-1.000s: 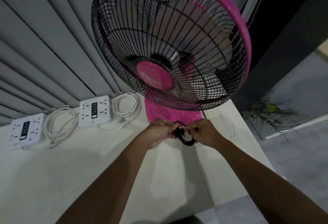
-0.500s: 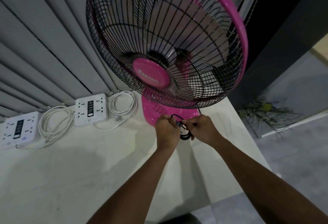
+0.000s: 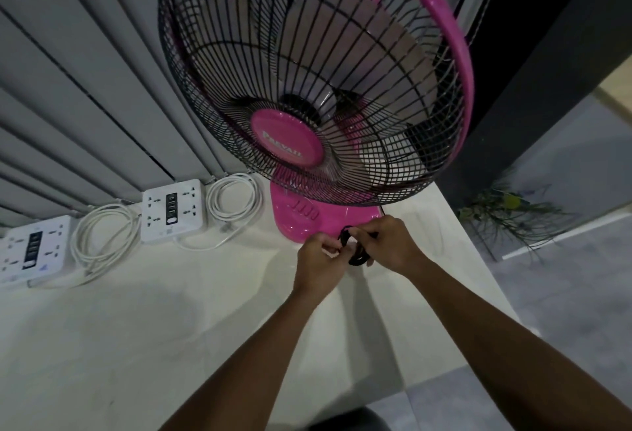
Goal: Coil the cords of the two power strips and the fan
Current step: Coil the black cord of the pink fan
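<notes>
A pink fan (image 3: 287,138) with a black wire grille stands on the pale table (image 3: 136,345), its pink base (image 3: 301,222) just beyond my hands. My left hand (image 3: 319,261) and my right hand (image 3: 390,246) both pinch the fan's black cord (image 3: 355,253), which is bunched into a small coil between them. Two white power strips lie at the left: one (image 3: 172,210) with its white cord coiled (image 3: 232,200) beside it, the other (image 3: 30,253) with a coiled white cord (image 3: 106,239) to its right.
Grey pleated curtains (image 3: 85,88) hang behind the table. The table's right edge (image 3: 478,259) drops to a grey floor, where a green plant (image 3: 509,215) stands beside a dark wall panel.
Both hands with the black cord coil moved away from me toward the fan base over the last second; the view shifted slightly. The power strips and their cords have not moved.
</notes>
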### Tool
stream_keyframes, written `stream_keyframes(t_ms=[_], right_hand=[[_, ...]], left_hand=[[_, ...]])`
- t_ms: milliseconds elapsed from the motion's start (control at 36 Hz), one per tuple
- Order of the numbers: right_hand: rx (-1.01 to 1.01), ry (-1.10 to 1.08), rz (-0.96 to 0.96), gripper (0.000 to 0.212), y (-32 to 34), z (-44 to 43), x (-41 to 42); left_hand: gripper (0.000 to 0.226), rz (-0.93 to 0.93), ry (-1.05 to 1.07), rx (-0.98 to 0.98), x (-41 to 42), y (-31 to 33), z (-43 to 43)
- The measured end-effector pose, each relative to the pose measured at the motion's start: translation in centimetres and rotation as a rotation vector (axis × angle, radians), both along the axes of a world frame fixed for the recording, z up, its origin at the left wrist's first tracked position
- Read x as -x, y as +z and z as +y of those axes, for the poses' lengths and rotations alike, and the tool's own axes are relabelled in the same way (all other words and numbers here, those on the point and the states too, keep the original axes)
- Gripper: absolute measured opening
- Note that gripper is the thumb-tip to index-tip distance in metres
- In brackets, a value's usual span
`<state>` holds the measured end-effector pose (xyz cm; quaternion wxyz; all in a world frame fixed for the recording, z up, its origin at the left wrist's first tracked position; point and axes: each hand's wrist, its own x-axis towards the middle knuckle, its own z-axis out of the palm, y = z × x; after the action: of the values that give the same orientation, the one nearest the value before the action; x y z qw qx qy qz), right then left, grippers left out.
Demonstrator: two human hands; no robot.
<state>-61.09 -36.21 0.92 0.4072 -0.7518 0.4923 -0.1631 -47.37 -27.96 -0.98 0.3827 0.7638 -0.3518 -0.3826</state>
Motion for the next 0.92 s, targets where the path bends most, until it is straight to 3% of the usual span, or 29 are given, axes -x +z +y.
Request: stream_keyframes(t_ms=[111,194,278,389,556,639,750,833,917], right_hand=[[-0.105,-0.067,-0.137,0.027,0.2,-0.3,0.5],[-0.08,-0.035,-0.203,0.033,0.1,-0.2,0.7],[-0.051,0.045,-0.227,0.016,0.0,0.1,0.8],[0.016,0.152,-0.19,0.019,-0.2,0.1,1.2],[0.256,0.188,-0.144,0.013,-1.2,1.2,2.4],[0.428,0.246,-0.098,0.016,-1.5,1.7,2.3],[0.653,0.311,-0.037,0.016,-1.8,2.1,2.7],[0.795,0.37,0.02,0.015,-2.5,2.7,3.7],[0.864,0.406,0.02,0.02,-2.9,3.2,4.5]], left_hand=[[0.039,0.671,0.141,-0.207,-1.1,1.0,-0.3],[0.066,0.901,0.058,-0.387,-1.6,0.9,-0.2],[0.058,1.041,-0.045,-0.415,-1.6,0.8,-0.1],[0.035,1.037,0.025,-0.29,-1.5,0.5,-0.3],[0.031,0.796,0.385,-0.121,-2.0,0.7,-2.0],[0.034,0.728,0.385,-0.141,-1.4,1.3,-2.5],[0.033,0.952,0.192,-0.331,-1.3,1.4,-1.9],[0.029,1.113,0.132,-0.344,-1.5,1.0,-1.8],[0.04,1.098,0.093,-0.35,-1.1,0.8,-1.9]])
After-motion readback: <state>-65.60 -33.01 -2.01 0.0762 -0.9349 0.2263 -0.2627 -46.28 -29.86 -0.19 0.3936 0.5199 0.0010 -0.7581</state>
